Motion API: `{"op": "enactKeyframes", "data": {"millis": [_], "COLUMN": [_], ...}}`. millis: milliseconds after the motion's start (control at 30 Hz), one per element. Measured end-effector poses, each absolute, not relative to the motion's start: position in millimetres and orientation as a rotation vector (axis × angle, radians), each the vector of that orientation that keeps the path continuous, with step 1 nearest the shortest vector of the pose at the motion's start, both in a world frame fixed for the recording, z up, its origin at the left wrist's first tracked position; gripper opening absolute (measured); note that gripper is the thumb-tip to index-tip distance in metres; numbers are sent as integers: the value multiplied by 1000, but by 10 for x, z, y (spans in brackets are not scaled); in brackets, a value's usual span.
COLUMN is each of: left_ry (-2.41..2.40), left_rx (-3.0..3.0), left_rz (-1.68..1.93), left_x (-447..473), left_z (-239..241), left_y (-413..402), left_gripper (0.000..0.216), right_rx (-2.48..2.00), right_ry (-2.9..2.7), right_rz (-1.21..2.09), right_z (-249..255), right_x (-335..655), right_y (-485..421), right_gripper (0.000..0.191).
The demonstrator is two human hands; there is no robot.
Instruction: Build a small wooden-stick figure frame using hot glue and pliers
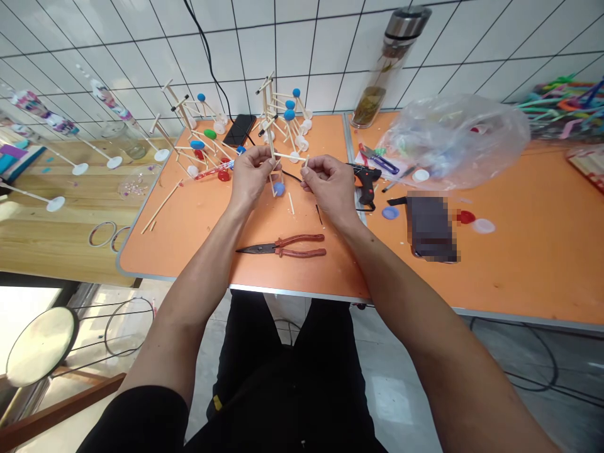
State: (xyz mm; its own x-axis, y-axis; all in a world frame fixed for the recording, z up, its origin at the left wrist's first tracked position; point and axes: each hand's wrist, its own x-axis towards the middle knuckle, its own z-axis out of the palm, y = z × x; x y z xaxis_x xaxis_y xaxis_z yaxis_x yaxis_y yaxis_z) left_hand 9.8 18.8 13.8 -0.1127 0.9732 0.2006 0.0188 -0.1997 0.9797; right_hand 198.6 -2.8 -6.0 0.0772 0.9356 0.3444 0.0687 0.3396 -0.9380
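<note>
My left hand (250, 174) is closed on a small frame of thin wooden sticks, its upright stick (271, 143) rising above the fingers. A blue bottle cap (279, 189) shows at the frame's lower end. From the frame a pale wooden stick (289, 156) runs across to my right hand (333, 187), which pinches its far end between thumb and fingers. Below the hands lie a short loose stick (291, 203) and needle-nose pliers (301, 246) with red handles. A black glue gun (367, 184) rests just right of my right hand, partly hidden by it.
Behind my hands stand stick models with cap wheels (289, 115), beside a black phone (240, 130). To the right are a utility knife (384, 163), a plastic bag (457, 141), a tea bottle (384, 75) and a blurred dark object (431, 226). Longer sticks (161, 207) lie left.
</note>
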Motion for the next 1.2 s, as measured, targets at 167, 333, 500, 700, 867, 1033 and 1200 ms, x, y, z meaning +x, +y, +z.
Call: {"op": "enactKeyframes", "data": {"millis": [167, 333, 500, 700, 867, 1033, 1200], "left_ry": [1194, 1201, 1199, 1194, 1198, 1195, 1225], "left_rx": [1299, 1281, 1285, 1309, 1289, 1212, 995], "left_rz": [1439, 1444, 1445, 1445, 1446, 1430, 1395], "left_x": [102, 110, 102, 84, 89, 38, -15], "left_z": [146, 162, 146, 119, 116, 145, 213], "left_y": [184, 174, 191, 200, 208, 226, 222], "left_gripper": [12, 15, 17, 20, 17, 15, 14], "right_rx": [-1009, -1032, -1043, -1044, -1052, -1043, -1007], "right_ry": [-1349, -1389, -1431, -1424, -1408, -1395, -1383], "right_rz": [839, 780, 747, 743, 734, 729, 736], "right_z": [-54, -80, -84, -68, -83, -79, -50], "right_x": [1988, 1999, 2012, 2004, 1991, 2018, 2076], "right_y": [-36, -14, -5, -24, -19, -4, 9], "right_gripper": [15, 19, 21, 19, 16, 9, 14]}}
